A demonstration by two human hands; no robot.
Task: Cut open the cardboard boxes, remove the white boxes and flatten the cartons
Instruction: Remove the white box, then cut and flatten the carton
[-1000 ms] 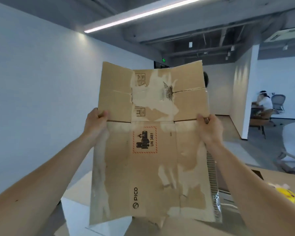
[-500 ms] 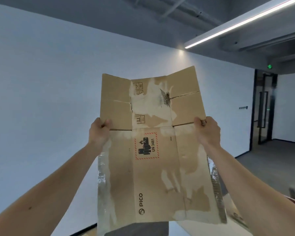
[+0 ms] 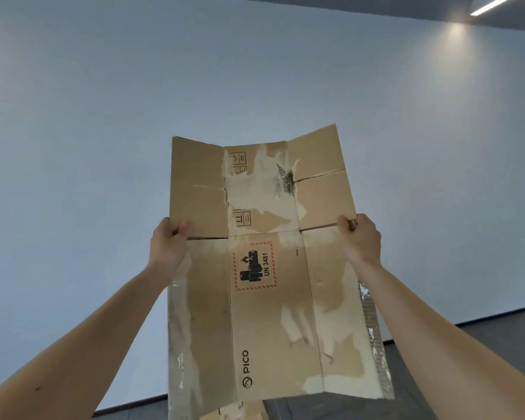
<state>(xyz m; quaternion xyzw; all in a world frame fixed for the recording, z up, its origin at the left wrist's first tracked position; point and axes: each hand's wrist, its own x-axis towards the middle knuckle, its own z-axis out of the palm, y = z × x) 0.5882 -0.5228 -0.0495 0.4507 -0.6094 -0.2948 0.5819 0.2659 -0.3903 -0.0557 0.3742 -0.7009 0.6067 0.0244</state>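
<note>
Cardboard flattened, the PICO carton hangs aloft before the wall now the person has turned, left hand and right hand still clutching its side edges, seemingly ready for stacking.

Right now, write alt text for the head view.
A flattened brown cardboard carton is held up before a pale wall, left hand and right hand gripping its side edges. It bears a PICO logo and UN 3481 label.

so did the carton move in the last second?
Yes. The carton swung left with the person's turn: the ceiling light strip, above it a second ago, is now far to its upper right.
</note>
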